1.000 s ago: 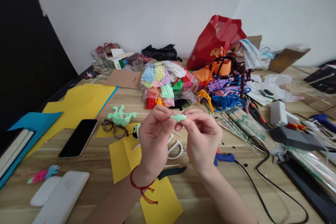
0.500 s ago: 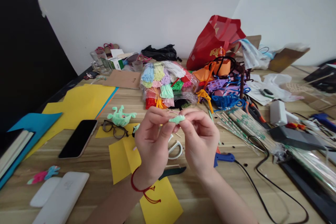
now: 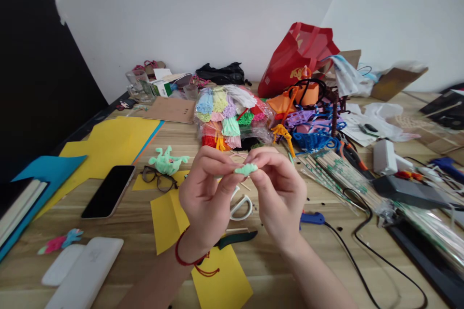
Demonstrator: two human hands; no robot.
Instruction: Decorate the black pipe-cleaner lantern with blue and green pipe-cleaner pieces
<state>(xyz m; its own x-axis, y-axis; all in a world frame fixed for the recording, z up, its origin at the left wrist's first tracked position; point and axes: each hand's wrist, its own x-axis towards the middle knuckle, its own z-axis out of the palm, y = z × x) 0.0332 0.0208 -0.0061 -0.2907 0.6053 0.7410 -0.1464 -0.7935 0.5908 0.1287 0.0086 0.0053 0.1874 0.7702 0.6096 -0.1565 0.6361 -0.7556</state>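
Observation:
A small light green fuzzy piece (image 3: 245,169) is pinched between both hands above the middle of the table. My left hand (image 3: 207,193) grips its left end with thumb and forefinger, and my right hand (image 3: 278,193) grips its right end. Beneath the hands lie white-handled scissors (image 3: 241,207), a dark green blade-shaped item (image 3: 237,238) and yellow paper (image 3: 222,277). A light green fuzzy figure (image 3: 167,160) rests to the left, beside eyeglasses (image 3: 158,178).
Behind the hands is a bag of coloured pipe cleaners (image 3: 230,116). A phone (image 3: 108,191) lies left. On the right are a blue-handled tool (image 3: 312,218) with a black cord, bundled sticks (image 3: 344,174) and pliers (image 3: 353,157). A red bag (image 3: 299,58) stands at the back.
Both hands have moved slightly apart and the green piece sits a little lower, still pinched. Its visible outline looks slightly longer. The table items are essentially where they were.

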